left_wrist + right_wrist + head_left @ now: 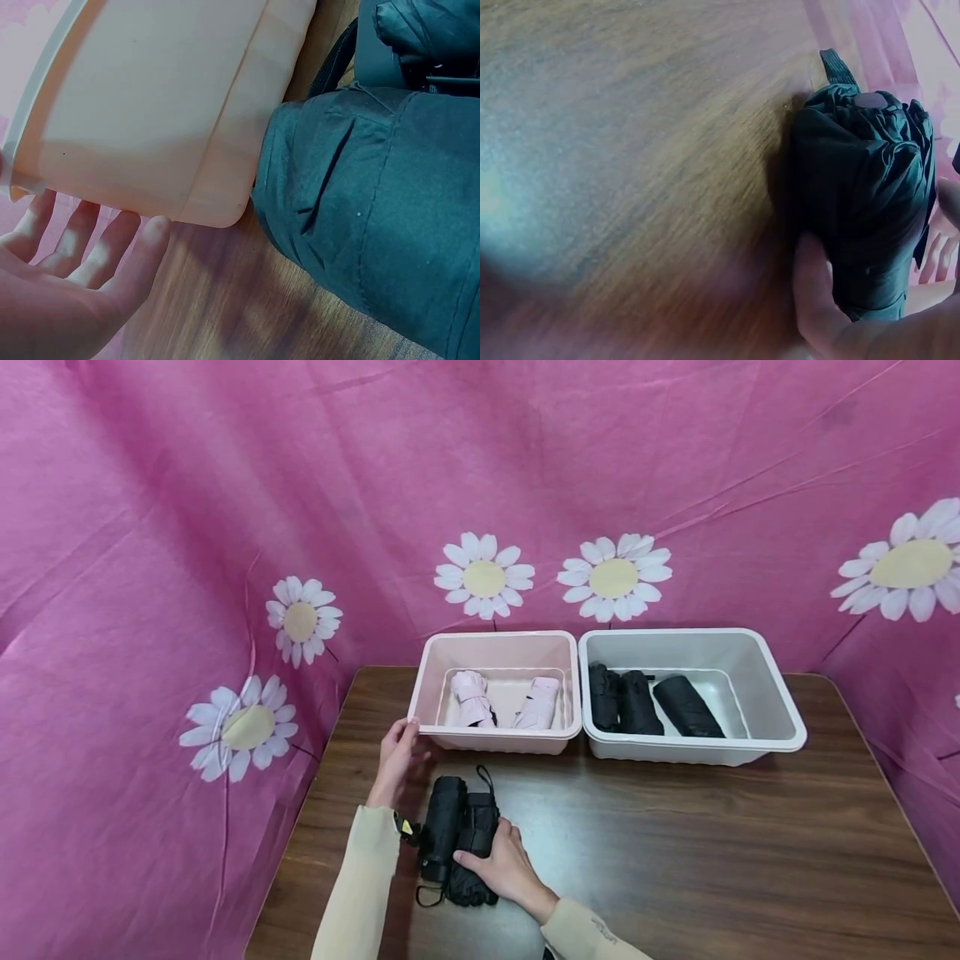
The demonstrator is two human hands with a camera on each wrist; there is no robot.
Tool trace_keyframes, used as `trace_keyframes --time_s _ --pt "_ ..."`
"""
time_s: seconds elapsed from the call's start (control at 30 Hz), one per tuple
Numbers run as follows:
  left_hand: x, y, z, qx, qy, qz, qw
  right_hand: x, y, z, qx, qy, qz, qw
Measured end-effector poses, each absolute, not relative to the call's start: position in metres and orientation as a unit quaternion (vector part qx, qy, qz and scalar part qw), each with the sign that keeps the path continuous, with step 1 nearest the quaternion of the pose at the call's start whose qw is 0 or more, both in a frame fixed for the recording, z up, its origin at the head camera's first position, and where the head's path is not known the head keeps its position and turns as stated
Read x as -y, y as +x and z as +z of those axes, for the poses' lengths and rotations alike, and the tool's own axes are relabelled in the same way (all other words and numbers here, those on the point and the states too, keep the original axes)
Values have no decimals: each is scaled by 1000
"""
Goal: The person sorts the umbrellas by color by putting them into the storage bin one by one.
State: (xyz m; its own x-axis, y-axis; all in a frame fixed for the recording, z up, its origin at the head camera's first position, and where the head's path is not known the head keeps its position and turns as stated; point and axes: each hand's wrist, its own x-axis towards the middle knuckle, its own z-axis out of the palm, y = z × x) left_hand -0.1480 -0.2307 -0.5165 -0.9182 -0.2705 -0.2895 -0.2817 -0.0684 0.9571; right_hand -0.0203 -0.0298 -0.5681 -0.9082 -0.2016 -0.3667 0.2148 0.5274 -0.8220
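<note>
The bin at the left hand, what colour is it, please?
The bin is pale pink; the head view shows it best.

Long cream sleeves are worn on both arms. Left sleeve [354,893]: plain, loose, ended at the wrist with a straight edge. Right sleeve [588,933]: same colour, small dark script-like mark [603,930] carried near the cuff, can't be read. Black unit [401,832] with yellow patch [407,827] is worn at the left wrist. Black part [550,954] is seen below the right cuff, mostly cut off. Left hand [394,762] and right hand [512,868] are bare.
</note>
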Motion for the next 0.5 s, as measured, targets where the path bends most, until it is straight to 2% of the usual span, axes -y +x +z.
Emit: trace_keyframes --time_s 0.27,0.5 --pt "232 -149 -516 -685 -211 698 6 35 -21 -568 -853 2 -467 233" --pt "231 -149 -515 -682 -212 700 9 36 -21 -567 -859 17 -458 227"
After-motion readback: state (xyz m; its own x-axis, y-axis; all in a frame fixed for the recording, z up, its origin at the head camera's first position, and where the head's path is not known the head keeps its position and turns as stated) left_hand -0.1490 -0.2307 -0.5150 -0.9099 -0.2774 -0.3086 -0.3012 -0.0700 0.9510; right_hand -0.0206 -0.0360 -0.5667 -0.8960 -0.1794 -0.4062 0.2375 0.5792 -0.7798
